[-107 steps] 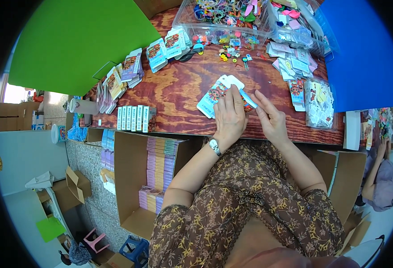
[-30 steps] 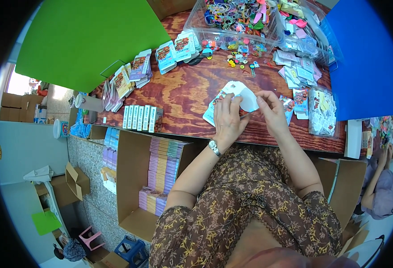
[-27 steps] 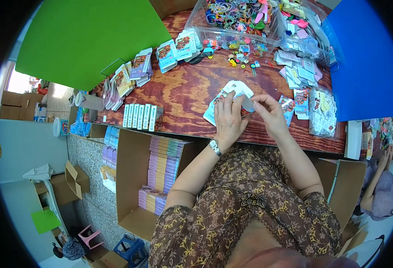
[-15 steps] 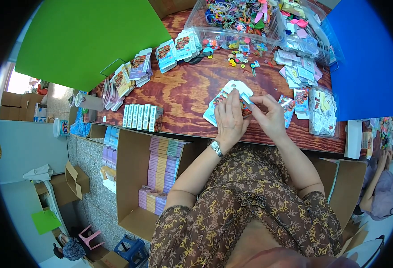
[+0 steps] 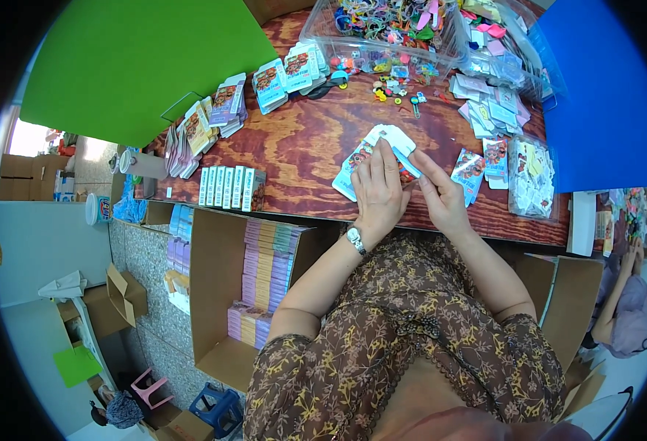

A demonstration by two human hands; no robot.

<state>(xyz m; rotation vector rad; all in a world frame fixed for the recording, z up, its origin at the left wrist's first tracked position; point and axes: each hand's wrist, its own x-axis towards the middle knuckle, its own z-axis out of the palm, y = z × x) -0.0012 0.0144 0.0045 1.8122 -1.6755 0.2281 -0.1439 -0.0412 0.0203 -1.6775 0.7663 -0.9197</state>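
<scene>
A small printed carton with white end flaps is at the near edge of the wooden table, between my two hands. My left hand, with a watch at the wrist, lies over it with its fingers stretched forward and close together. Under that hand, a light blue flat carton shows on the left. My right hand pinches the small carton's right side between thumb and straightened fingers. Part of the carton is covered by both hands. Just right of them are blue printed cards.
Upright small boxes stand in a row at left; stacked flat cartons lie farther back. Clear bins of colourful trinkets stand at the back, loose trinkets before them. A clear box of small packets sits right. An open cardboard box is below the table edge.
My right fingers have straightened along the carton's side, where they were more curled before. My left hand stays over the carton. The view has shifted slightly.
</scene>
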